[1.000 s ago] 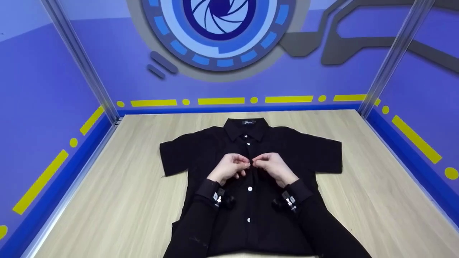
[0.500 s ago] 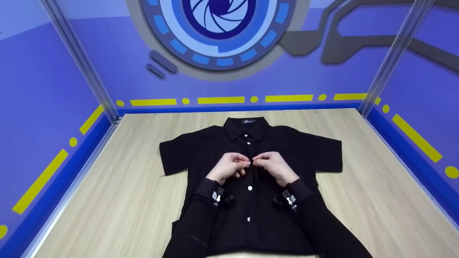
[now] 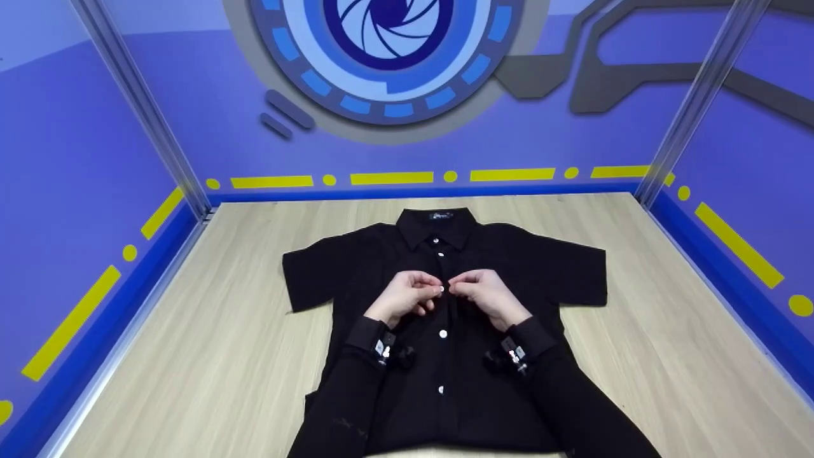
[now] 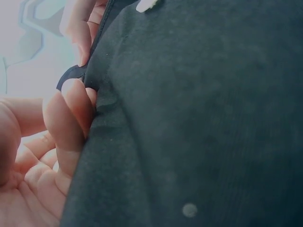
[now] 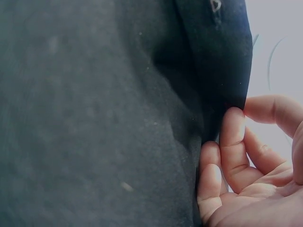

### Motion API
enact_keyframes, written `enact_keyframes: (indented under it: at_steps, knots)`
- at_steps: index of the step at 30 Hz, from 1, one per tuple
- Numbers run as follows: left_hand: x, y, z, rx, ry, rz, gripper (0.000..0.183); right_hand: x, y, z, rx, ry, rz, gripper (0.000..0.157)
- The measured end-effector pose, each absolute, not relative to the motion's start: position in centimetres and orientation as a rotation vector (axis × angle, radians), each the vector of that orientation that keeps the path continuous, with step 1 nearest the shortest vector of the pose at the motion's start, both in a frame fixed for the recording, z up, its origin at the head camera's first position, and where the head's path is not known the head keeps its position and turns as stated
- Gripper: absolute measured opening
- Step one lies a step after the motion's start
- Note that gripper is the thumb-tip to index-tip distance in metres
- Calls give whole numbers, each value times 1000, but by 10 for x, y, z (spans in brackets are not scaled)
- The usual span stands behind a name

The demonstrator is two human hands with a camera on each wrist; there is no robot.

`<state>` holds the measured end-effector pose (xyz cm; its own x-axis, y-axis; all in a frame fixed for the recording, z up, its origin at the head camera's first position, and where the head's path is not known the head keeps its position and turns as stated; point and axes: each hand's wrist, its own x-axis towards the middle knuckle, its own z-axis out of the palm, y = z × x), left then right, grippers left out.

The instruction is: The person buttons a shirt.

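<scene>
A black short-sleeved button-up shirt (image 3: 509, 254) lies front up, collar away from me. At chest height my left hand (image 3: 402, 297) pinches its front edge, a white button (image 3: 441, 289) showing at the thumb tip. Just across a narrow gap, my right hand (image 3: 488, 296) pinches the other side of the front opening between thumb and index finger. In the left wrist view dark cloth runs between the curled left fingers (image 4: 71, 111), with right fingertips above. The right wrist view has the right fingers (image 5: 233, 127) gripping a fold of the cloth edge.
More white buttons run down the front, one below the hands (image 3: 443, 334) and another near the hem (image 3: 441, 390). The light wooden table (image 3: 191, 331) is bounded by blue printed panels (image 3: 407, 156) at the back and both sides, joined by metal corner posts (image 3: 152, 121).
</scene>
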<state>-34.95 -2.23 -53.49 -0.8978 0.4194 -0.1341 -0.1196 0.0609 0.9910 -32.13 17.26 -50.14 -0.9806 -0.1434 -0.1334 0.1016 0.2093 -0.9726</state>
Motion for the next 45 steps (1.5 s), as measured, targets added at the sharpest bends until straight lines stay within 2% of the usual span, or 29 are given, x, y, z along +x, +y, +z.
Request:
enact_keyframes:
  at_steps: [8, 22, 38, 45]
  knots:
    - [-350, -22, -535, 307, 1961, 1894, 23, -334, 176, -523, -32, 2305, -1871, 28]
    - [-350, -22, -537, 329, 1951, 1908, 24, -333, 175, -524, -41, 2339, -1865, 20]
    - [-350, -22, -538, 330, 1966, 1886, 22, -331, 176, -520, -100, 2309, -1843, 21]
    - [-349, -24, -535, 361, 1964, 1870, 26, -332, 175, -525, -128, 2356, -1824, 16]
